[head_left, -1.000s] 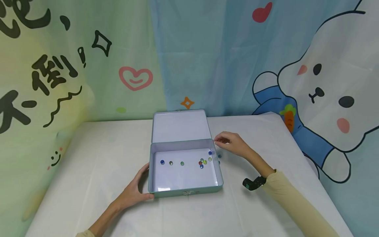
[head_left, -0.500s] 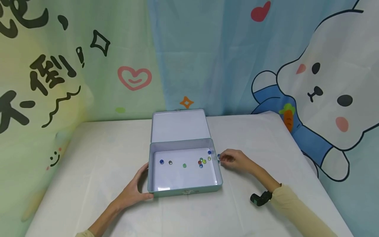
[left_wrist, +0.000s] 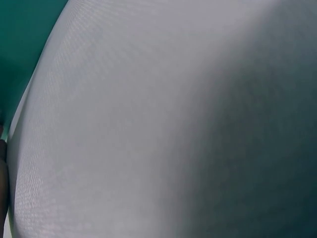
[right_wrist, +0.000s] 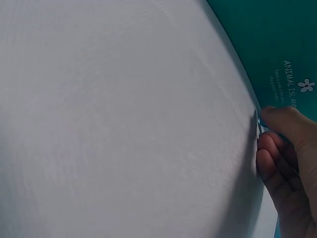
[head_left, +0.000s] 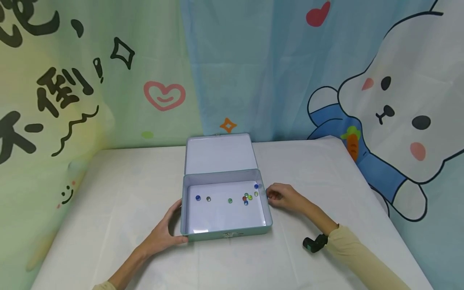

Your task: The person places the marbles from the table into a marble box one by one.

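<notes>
An open tin box, green outside and white inside, stands on the table with its lid tilted back. Inside lie a dark blue marble, a clear marble, a green marble and a cluster of several coloured marbles towards the right wall. My left hand holds the box's front left corner, thumb at the front, fingers along the left side. Beside the right wall, my right hand pinches a bluish marble between thumb and fingers, mostly hidden by them.
A white cloth covers the table. Behind it hangs a printed curtain. A black wrist camera sits under my right wrist. The left wrist view shows mostly cloth and shadow.
From the box's back right corner, my right hand has come down along the right wall and covered the marbles beside it. The green marble inside has rolled right. My left hand stays put.
</notes>
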Demonstrator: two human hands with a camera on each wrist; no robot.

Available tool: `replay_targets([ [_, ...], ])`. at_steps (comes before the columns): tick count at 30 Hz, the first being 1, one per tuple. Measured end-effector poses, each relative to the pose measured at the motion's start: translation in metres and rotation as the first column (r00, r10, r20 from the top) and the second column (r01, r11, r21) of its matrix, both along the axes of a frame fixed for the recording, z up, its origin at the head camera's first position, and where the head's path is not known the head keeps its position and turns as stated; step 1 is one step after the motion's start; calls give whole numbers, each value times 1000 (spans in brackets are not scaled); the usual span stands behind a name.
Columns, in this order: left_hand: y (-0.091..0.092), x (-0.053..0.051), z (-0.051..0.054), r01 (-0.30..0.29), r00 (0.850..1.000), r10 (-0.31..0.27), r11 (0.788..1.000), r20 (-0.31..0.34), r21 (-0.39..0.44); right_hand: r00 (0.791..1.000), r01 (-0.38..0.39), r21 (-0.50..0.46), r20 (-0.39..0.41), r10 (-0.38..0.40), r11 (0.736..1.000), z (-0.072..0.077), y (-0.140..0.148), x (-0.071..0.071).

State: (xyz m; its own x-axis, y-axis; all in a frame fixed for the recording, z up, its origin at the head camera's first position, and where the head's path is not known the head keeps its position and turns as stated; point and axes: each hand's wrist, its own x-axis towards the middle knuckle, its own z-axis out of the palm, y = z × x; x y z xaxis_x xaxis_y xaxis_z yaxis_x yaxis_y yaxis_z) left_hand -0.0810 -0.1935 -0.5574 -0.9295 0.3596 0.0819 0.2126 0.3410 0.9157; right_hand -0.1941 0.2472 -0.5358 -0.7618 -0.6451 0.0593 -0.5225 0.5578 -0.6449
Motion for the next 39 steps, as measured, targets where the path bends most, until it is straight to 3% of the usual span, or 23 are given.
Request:
replay_targets([
  [13,1,0,1,-4,1000,4,1000,3,-15,999,22,6,-31,-22,1000,-8,-1,-3],
  [39,0,-1,-1,8,1000,-8,1000,-6,13,1000,15,-14,-20,-16,1000,-5,-5,0],
])
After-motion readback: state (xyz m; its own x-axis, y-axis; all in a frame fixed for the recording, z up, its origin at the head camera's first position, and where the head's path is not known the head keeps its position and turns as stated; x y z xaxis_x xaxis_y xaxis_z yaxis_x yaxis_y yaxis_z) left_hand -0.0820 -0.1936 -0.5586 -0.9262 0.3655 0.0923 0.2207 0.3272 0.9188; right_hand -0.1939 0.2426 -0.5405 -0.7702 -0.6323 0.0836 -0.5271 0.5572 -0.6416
